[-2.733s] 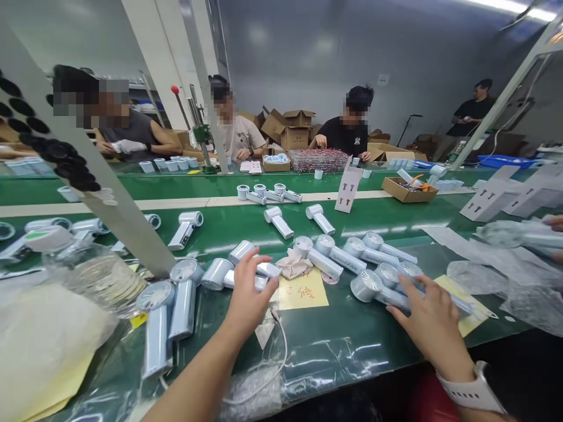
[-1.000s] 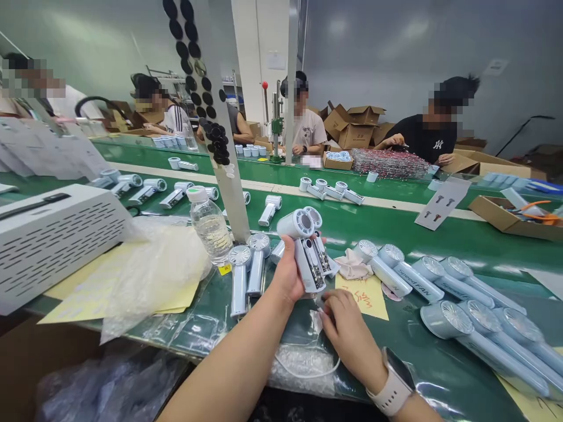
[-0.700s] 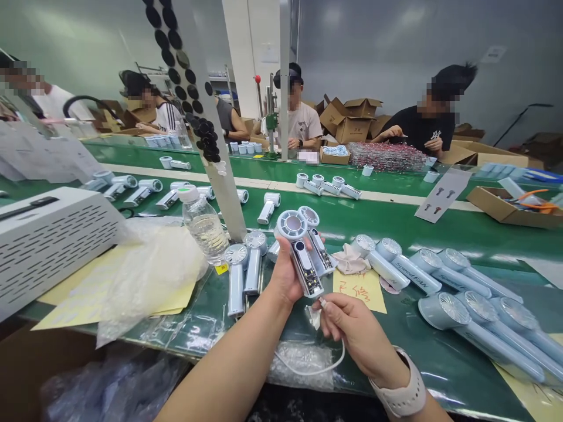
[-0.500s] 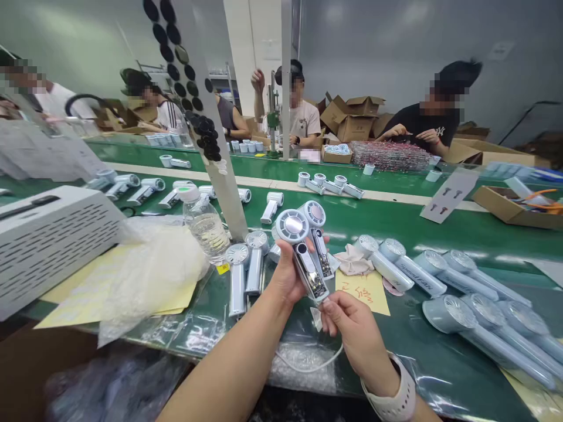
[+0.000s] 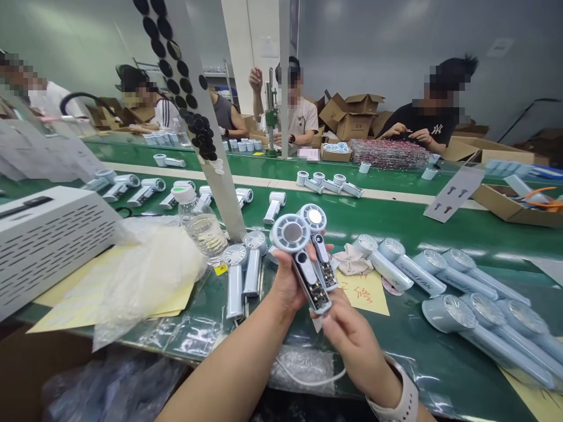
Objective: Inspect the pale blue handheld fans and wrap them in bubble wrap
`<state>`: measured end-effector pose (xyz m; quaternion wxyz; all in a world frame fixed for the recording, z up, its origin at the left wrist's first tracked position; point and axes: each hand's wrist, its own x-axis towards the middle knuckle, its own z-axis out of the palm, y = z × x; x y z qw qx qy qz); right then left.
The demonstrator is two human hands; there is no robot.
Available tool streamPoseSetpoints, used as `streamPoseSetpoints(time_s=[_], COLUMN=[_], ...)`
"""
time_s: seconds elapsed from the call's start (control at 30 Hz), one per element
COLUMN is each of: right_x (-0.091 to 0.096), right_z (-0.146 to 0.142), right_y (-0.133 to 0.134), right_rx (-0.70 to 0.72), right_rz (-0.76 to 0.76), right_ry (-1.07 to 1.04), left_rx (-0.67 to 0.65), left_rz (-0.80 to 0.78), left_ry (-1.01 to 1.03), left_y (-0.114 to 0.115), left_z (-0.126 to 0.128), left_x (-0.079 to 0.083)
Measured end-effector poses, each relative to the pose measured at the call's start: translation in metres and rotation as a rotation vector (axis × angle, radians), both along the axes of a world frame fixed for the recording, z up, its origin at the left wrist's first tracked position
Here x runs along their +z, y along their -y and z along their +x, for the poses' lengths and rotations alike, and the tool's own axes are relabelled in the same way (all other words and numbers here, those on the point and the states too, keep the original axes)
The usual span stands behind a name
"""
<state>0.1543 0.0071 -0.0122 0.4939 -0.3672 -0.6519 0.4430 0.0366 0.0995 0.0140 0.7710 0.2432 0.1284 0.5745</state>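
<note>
Nearest, a pale watch (image 5: 398,395) circled the right wrist, and a white cable (image 5: 308,383) looped across bubble wrap (image 5: 316,358) and up to the right hand (image 5: 352,331). That hand's fingers were drawn closed about the cable's end at the foot of the nearer fan (image 5: 310,275); they hid the plug, so whether it sat in the fan could not be told. The left hand (image 5: 287,286) held that fan and the farther fan (image 5: 324,258) together, thumb on one side and fingers curled behind. Both were raised above the green desk (image 5: 378,357), side by side and tilted, round heads upward, their uncovered handles showing circuit boards.

Further off, to the left, two more fans (image 5: 252,272) rested near a water bottle (image 5: 201,228). To the right, a crumpled cloth (image 5: 353,259) lay by a yellow note (image 5: 372,296) with red writing, near a group of fans (image 5: 420,276).

Across the desk, one co-worker (image 5: 304,114) raised a hand beside a green press (image 5: 272,117); another (image 5: 422,123), in black, brought both hands together. Cardboard boxes (image 5: 355,120) stood behind.
</note>
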Motion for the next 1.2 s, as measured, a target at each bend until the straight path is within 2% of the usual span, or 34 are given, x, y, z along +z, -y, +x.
streamPoseSetpoints(time_s=[0.1,0.23,0.33,0.43,0.53,0.6,0.67,0.8,0.87,0.97,1.03,1.1,1.13,1.2], right_x=[-0.003,-0.005,-0.003,-0.002,-0.003,-0.006,-0.009,-0.008,-0.003,0.006,0.008,0.006,0.004,0.002], right_z=[-0.005,-0.005,-0.003,-0.005,-0.011,-0.015,-0.017,-0.012,-0.003,0.016,0.026,0.033,0.035,0.036], right_y=[0.002,-0.006,-0.010,-0.007,-0.002,0.000,-0.001,-0.001,0.002,0.006,0.004,-0.001,-0.005,-0.012], right_rx=[-0.004,-0.190,-0.165,-0.121,-0.198,-0.284,-0.312,-0.243,-0.234,-0.205,-0.263,-0.386,-0.405,-0.279], right_rz=[-0.046,-0.323,-0.404,-0.475,-0.521,-0.521,-0.511,-0.444,-0.350,-0.130,-0.046,-0.082,-0.137,-0.257], right_ry=[-0.024,-0.182,-0.254,-0.339,-0.385,-0.387,-0.380,-0.250,-0.127,-0.007,0.059,0.062,-0.001,-0.193], left_rx=[-0.013,-0.062,-0.103,-0.086,-0.068,-0.070,-0.070,-0.084,-0.105,-0.077,-0.038,-0.077,-0.123,-0.230], left_rz=[-0.035,0.036,0.096,0.163,0.210,0.207,0.192,0.166,0.149,0.127,0.098,0.096,0.123,0.249], left_ry=[0.072,0.055,0.009,-0.061,-0.102,-0.102,-0.102,-0.101,-0.071,-0.029,-0.063,-0.168,-0.238,-0.395], left_y=[-0.003,-0.003,0.000,0.003,0.005,0.007,0.008,0.007,0.006,0.004,0.003,0.005,0.006,0.009], left_z=[-0.004,-0.006,-0.005,-0.004,-0.002,0.000,0.000,-0.002,-0.002,-0.004,-0.006,-0.008,-0.009,-0.011], left_x=[0.003,0.006,0.004,0.001,0.000,0.000,0.001,0.002,0.004,0.007,0.008,0.006,0.004,-0.001])
